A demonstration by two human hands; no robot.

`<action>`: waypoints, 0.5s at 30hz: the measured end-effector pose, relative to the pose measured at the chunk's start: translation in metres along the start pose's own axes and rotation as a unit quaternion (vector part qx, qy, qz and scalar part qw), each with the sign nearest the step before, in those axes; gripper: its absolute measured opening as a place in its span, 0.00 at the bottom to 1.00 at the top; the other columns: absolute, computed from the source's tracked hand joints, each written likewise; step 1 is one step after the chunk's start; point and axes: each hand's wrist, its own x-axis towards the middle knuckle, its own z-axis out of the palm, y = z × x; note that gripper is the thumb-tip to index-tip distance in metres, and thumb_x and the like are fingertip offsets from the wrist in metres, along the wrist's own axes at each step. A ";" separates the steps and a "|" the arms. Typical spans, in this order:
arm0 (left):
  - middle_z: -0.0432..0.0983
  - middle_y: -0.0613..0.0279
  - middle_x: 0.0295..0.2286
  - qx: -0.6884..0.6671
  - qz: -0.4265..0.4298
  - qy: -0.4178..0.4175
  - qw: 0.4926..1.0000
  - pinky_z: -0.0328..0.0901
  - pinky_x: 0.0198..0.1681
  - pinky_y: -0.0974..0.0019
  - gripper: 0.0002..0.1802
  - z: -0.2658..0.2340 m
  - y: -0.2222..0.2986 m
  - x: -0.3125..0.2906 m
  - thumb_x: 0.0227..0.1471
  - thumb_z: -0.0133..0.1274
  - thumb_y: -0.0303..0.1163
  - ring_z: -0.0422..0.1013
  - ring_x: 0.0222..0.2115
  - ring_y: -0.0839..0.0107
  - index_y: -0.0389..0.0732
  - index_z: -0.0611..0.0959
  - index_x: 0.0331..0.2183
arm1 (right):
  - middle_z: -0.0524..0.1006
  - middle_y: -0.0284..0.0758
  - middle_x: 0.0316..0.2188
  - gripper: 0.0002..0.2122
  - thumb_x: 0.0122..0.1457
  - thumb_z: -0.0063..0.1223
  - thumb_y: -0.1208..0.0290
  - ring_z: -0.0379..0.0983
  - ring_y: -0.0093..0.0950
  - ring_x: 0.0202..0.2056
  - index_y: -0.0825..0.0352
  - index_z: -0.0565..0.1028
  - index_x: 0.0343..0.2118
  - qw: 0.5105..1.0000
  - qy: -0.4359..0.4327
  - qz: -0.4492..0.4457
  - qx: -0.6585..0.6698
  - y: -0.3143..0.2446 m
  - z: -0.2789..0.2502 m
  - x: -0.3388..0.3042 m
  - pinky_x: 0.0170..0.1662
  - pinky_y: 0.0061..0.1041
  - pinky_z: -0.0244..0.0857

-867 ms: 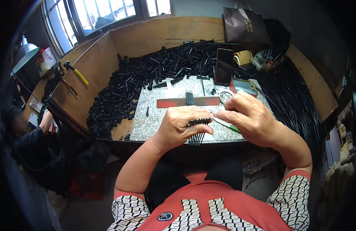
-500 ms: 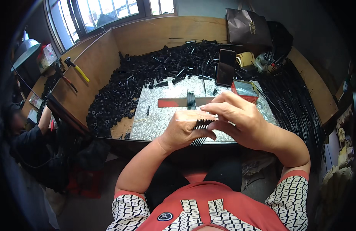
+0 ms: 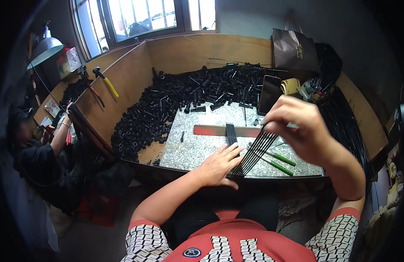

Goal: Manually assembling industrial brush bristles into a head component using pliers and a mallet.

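Note:
My left hand [image 3: 220, 166] lies flat with fingers stretched and thumb apart, at the near edge of the speckled board [image 3: 180, 150]. Beneath its fingers runs a flat row of thin black rods [image 3: 231, 134], which crosses a metal bar [image 3: 215, 130] with a red patch. My right hand [image 3: 300, 124], slightly blurred, is raised over the board's right side. It pinches the upper ends of a slanting row of black rods [image 3: 256, 153], whose lower ends sit beside my left palm. Whether both rows are joined is hidden by my left hand. Green-handled pliers [image 3: 281, 163] lie behind the slanting rods.
A heap of black tubular parts [image 3: 145, 113] fills the bench's left and back, inside wooden walls [image 3: 184, 50]. A phone [image 3: 269, 94] stands at the back right, with long black rods [image 3: 341, 126] beyond. Pincers [image 3: 106, 82] hang on the left partition. A co-worker [image 3: 40, 148] sits far left.
My hands have separated: the right moved up and right with rod ends, and the left opened flat onto the board. The green-handled pliers have come into sight. The whole view has shifted.

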 end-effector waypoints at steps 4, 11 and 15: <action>0.70 0.50 0.47 -0.089 -0.001 0.063 0.994 0.59 0.53 0.54 0.36 -0.042 0.005 0.027 0.38 0.63 0.53 0.65 0.49 0.51 0.36 0.74 0.41 | 0.71 0.29 0.25 0.06 0.57 0.54 0.71 0.65 0.14 0.23 0.68 0.77 0.30 0.999 0.050 -0.002 -0.001 -0.012 -0.044 0.026 0.22 0.13 0.58; 0.75 0.53 0.21 -0.202 -0.020 0.012 0.979 0.67 0.35 0.57 0.19 -0.098 0.022 0.066 0.48 0.59 0.43 0.73 0.25 0.53 0.43 0.77 0.39 | 0.74 0.32 0.33 0.12 0.59 0.53 0.65 0.68 0.14 0.27 0.69 0.75 0.40 0.967 0.117 0.206 -0.096 -0.030 -0.102 0.058 0.27 0.12 0.64; 0.73 0.56 0.17 -0.368 -0.075 0.035 0.926 0.65 0.29 0.66 0.13 -0.104 0.027 0.064 0.51 0.57 0.35 0.67 0.20 0.71 0.33 0.79 0.27 | 0.74 0.33 0.32 0.25 0.57 0.57 0.61 0.71 0.20 0.31 0.75 0.67 0.51 0.978 0.131 0.129 -0.096 -0.030 -0.105 0.071 0.37 0.19 0.69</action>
